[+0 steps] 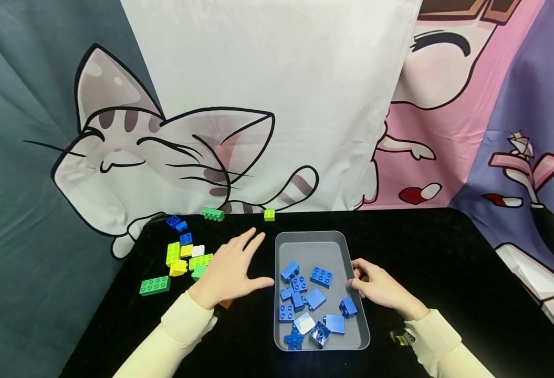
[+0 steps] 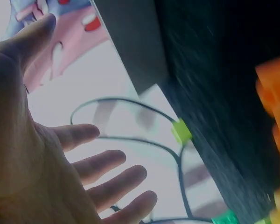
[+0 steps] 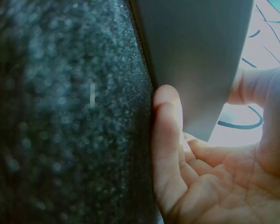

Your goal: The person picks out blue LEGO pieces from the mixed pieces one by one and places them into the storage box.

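A grey tray [image 1: 312, 245] holds several blue building bricks [image 1: 321, 276], among them a blue star-shaped piece [image 1: 294, 339]. At the tray's right side my right hand [image 1: 380, 283] grips the wall, thumb over the rim and fingers bent against the outside. The right wrist view shows those fingertips [image 3: 168, 98] low on the tray wall [image 3: 191, 56]. My left hand [image 1: 229, 270] is spread over the table left of the tray, with nothing in it. Its straight, parted fingers [image 2: 116, 189] also show in the left wrist view. An orange brick [image 1: 226, 303] is partly hidden under that hand.
Left of my left hand lie loose green bricks [image 1: 155, 286], yellow bricks [image 1: 178, 268], a white brick [image 1: 198, 251] and blue bricks [image 1: 185, 239]. A green brick [image 1: 213, 214] and a lime brick [image 1: 269, 215] sit at the black table's back edge, before a printed curtain [image 1: 277, 63].
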A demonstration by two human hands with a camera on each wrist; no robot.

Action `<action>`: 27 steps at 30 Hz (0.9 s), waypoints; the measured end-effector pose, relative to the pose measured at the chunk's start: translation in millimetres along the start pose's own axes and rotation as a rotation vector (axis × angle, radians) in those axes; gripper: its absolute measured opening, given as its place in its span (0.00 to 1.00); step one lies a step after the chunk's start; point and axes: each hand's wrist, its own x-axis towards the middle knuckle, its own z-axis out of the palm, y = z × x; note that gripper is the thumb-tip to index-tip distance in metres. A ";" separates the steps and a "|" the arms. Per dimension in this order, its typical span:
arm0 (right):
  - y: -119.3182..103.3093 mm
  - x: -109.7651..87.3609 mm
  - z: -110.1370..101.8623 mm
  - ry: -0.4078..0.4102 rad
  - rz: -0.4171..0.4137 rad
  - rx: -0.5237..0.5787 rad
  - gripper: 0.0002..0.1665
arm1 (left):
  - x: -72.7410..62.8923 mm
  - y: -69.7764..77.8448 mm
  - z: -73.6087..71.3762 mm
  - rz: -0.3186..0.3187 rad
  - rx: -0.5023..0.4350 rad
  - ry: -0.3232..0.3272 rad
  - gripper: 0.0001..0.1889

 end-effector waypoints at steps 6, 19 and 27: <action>-0.2 0.0 -0.1 0.002 -0.003 0.000 0.17 | 4.6 -35.0 -8.2 -0.095 0.004 -0.016 0.54; -0.7 -0.5 0.0 0.000 -0.008 -0.004 0.18 | 7.2 -121.8 -9.0 -0.305 0.082 -0.084 0.49; -1.2 -0.6 -1.0 0.000 -0.013 -0.004 0.18 | 0.3 -155.8 -8.4 -0.394 0.100 -0.196 0.42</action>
